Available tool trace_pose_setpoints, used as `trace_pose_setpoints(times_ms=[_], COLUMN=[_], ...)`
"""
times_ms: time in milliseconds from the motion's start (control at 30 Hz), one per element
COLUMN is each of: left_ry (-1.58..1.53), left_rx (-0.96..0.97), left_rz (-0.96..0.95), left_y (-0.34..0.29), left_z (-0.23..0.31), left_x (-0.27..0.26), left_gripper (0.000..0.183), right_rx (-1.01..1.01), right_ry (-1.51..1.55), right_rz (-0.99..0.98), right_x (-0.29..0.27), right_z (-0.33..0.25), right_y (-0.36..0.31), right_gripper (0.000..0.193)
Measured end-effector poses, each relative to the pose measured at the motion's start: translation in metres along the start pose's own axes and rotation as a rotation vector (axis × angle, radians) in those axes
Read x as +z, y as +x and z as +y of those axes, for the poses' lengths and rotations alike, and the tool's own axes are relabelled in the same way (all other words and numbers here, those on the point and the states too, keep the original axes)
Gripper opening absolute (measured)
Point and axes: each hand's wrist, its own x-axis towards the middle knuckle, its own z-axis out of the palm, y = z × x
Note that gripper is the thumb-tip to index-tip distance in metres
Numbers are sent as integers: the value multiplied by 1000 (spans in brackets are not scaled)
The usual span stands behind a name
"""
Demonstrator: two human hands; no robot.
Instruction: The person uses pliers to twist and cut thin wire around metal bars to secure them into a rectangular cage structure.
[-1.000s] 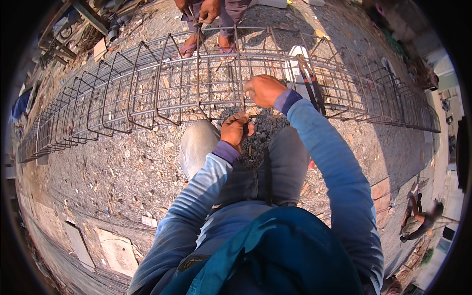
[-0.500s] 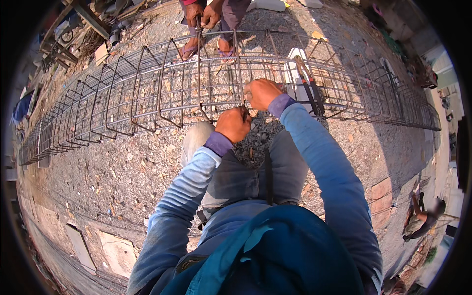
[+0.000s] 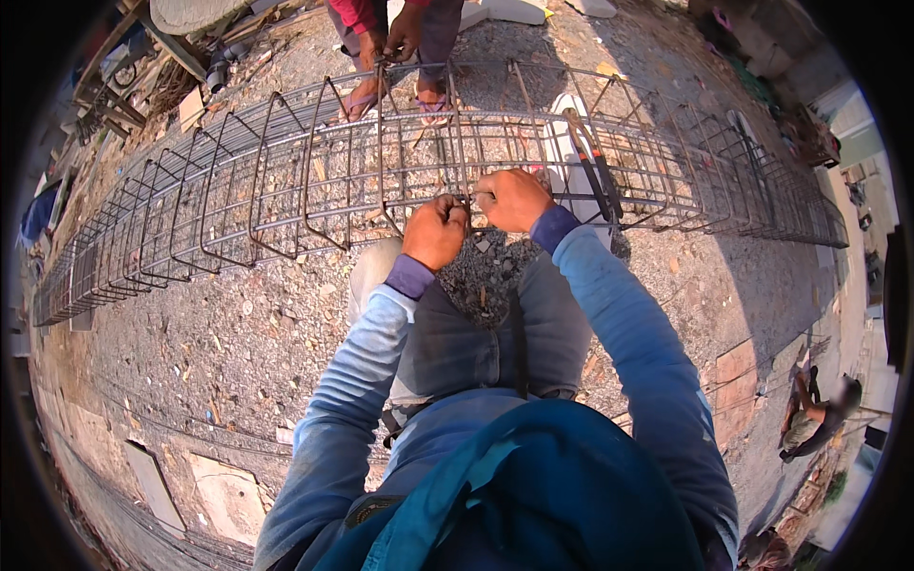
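A long rebar cage (image 3: 314,198) of straight bars and square stirrups lies across the ground before me. At its near lower bar, both my hands meet beside a stirrup. My left hand (image 3: 436,233) is closed, fingertips at the crossing of bar and stirrup. Just right of it, my right hand (image 3: 512,201) is closed in a pinch at the same crossing. Whatever the fingers grip is too small to make out. A long-handled cutting tool (image 3: 597,171) with red and dark handles rests to the right, over a white board (image 3: 564,143).
Across the cage stands a co-worker in sandals, whose hands (image 3: 388,43) are at the far top bar. Timber and pipes (image 3: 181,43) are heaped at far left. Another person (image 3: 819,416) is at the right. Flat slabs (image 3: 228,495) lie on the gravel behind me at left.
My left hand has risen and turned beside the near bar, its fingertips now at the crossing. My right hand has shifted slightly down and right. The co-worker's hands remain at the far top bar.
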Motion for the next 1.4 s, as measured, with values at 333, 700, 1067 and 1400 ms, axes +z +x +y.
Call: trace_pose_setpoints(times_ms=[333,700,1067,1400], left_ry=[285,281,179,397], left_rx=[192,272,176,261], left_rz=[-61,-25,36,-48], left_y=[15,-9,-6,15], left_z=[21,11,4,22], left_x=[-25,-3,0,-34], left_gripper=[24,20,21,21], right_rx=[51,-114,-108,108], right_ry=[-7,13,29,91], right_rz=[313,74,185,279], right_x=[34,-2,14,27], right_z=[-8,7,-4,-9], right_y=[-16,-4,-18,-23], right_gripper=[22,16,9,17])
